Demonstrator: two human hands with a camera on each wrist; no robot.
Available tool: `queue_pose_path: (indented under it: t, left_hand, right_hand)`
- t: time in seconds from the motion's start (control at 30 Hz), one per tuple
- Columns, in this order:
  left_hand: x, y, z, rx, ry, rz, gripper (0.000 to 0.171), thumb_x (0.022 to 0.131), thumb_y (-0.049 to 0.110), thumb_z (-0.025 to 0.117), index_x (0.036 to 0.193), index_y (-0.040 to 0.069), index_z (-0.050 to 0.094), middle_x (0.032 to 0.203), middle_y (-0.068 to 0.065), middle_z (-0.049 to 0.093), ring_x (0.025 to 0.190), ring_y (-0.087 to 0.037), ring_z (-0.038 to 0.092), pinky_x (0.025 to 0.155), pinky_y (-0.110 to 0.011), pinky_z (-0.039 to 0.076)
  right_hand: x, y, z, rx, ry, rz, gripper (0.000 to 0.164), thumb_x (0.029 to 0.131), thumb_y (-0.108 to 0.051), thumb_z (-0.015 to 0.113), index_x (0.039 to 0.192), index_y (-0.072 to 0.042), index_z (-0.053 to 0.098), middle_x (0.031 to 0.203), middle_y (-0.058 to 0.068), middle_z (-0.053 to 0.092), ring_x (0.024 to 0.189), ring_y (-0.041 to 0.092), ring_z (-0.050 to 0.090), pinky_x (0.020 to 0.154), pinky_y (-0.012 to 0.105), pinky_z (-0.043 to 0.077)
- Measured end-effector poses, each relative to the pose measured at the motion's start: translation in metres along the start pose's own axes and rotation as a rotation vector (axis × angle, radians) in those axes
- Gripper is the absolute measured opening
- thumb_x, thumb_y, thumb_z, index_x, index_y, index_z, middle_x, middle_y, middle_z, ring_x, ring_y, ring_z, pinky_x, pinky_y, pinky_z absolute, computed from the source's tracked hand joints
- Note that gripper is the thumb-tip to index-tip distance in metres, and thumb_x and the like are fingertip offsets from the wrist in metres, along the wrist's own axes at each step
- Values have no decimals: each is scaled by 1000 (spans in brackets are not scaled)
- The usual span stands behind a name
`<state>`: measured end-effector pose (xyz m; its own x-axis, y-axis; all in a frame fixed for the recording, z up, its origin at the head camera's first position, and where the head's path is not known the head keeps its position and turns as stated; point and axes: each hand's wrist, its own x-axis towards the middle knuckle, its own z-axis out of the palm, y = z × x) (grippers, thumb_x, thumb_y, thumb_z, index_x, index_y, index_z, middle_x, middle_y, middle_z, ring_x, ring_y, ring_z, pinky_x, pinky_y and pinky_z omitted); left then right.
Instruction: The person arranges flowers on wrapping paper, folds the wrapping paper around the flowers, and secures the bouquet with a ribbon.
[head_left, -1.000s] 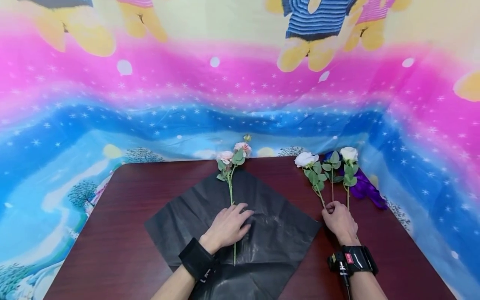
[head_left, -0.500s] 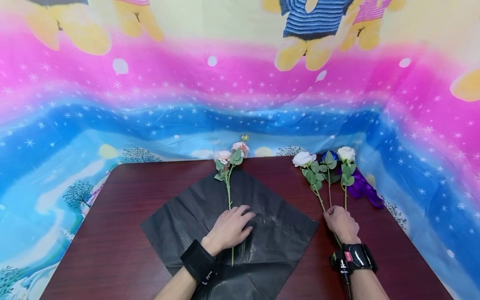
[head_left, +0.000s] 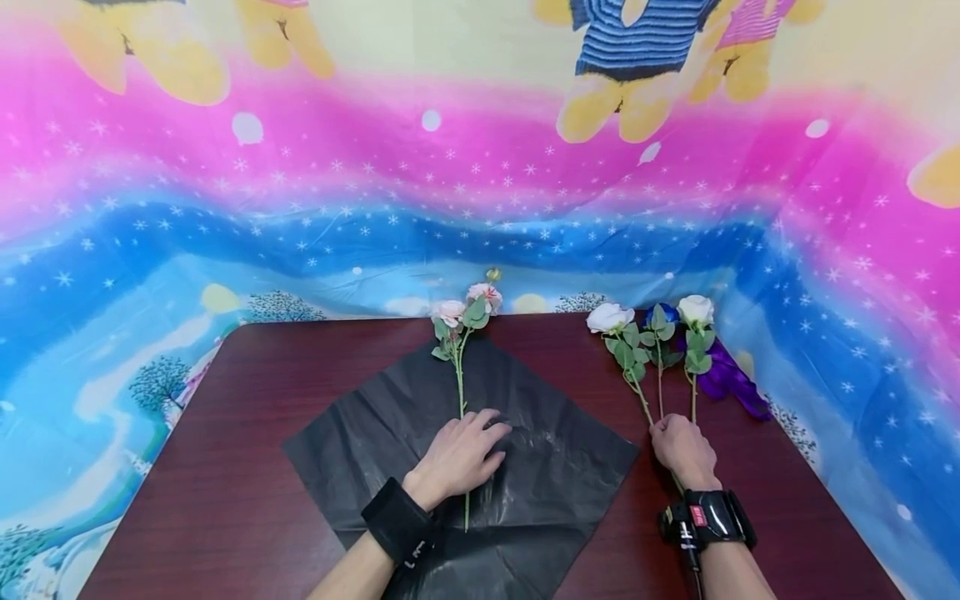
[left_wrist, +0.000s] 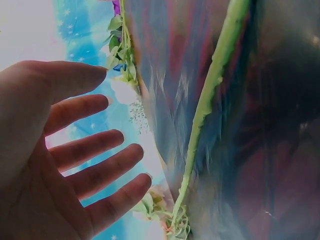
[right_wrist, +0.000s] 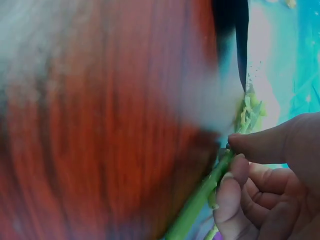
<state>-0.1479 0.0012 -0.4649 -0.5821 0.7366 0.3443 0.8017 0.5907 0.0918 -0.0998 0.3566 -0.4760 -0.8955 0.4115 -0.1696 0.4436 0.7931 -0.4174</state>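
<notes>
A pink rose stem [head_left: 462,379] with two blooms lies on a black sheet of wrapping paper [head_left: 555,467]. Over the lower part of that stem is my left hand [head_left: 459,454], its fingers spread; the left wrist view shows the palm with nothing in it, beside the green stem [left_wrist: 202,107]. At the right, the thumb and fingers of my right hand [head_left: 684,450] pinch the stem of the leftmost white rose [head_left: 611,317]. Close by lie a blue rose [head_left: 662,315], partly behind leaves, and a second white rose [head_left: 697,310]. The right wrist view shows the pinched green stem [right_wrist: 197,202].
Purple ribbon-like fabric [head_left: 727,379] lies at the back right of the dark red-brown table [head_left: 232,433]. A colourful printed cloth [head_left: 465,183] hangs behind the table and along its sides.
My right hand has drawn slightly toward me, and a length of stem now shows below it. My left hand stays over the pink rose stem, nearly still.
</notes>
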Motion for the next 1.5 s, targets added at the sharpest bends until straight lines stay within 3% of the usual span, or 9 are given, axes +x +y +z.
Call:
queue_pose_path:
  t: [0.27,0.37,0.53,0.77,0.97,1.2,1.5]
  left_hand:
    - [-3,-5,-6,-12,0,-17,34,88,28,67,120,18,65,124,-7,57,98,-23,59,73,-39,50]
    - [-5,-8,-8,-25,3,-27,32,89,28,66,119,17,66,124,-8,57,99,-24,59,74,-39,50]
    - [-12,-15,-13,-21,11,-58,31,89,27,66,117,17,66,124,-8,56,98,-25,59,74,-40,50]
    - [-24,-25,-21,-19,13,-117,31,89,28,66,118,17,65,125,-10,57,104,-26,59,79,-41,50]
    - [-33,-31,-27,-15,10,-151,31,89,26,66,119,17,66,124,-9,57,105,-25,58,78,-41,50]
    - [-46,-37,-33,-5,9,-192,32,89,27,66,119,16,66,126,-8,56,106,-26,58,78,-43,49]
    - [-62,-49,-39,-2,0,-253,32,89,26,66,119,16,65,126,-9,56,105,-26,58,78,-43,49]
  right_hand:
    - [-4,-9,-6,28,76,-36,29,96,-19,47,70,-11,54,68,7,52,65,28,55,54,39,39]
    - [-6,-18,-11,51,112,-72,24,96,-20,47,80,-7,58,73,8,57,69,31,58,57,43,43]
    - [-10,-39,-19,110,165,-151,24,96,-20,51,99,2,60,86,14,64,75,31,60,64,46,45]
    - [-11,-81,-17,173,180,-231,24,97,-21,53,103,1,60,88,13,66,71,24,61,67,41,45]
    - [-10,-114,0,265,128,-288,22,98,-20,53,104,0,58,85,11,65,54,14,60,60,34,47]
    - [-12,-151,22,332,30,-326,19,98,-18,54,104,-1,57,88,13,63,54,15,59,53,31,48]
    - [-14,-181,51,370,-53,-362,18,98,-17,54,104,0,56,88,11,62,54,14,60,53,30,49]
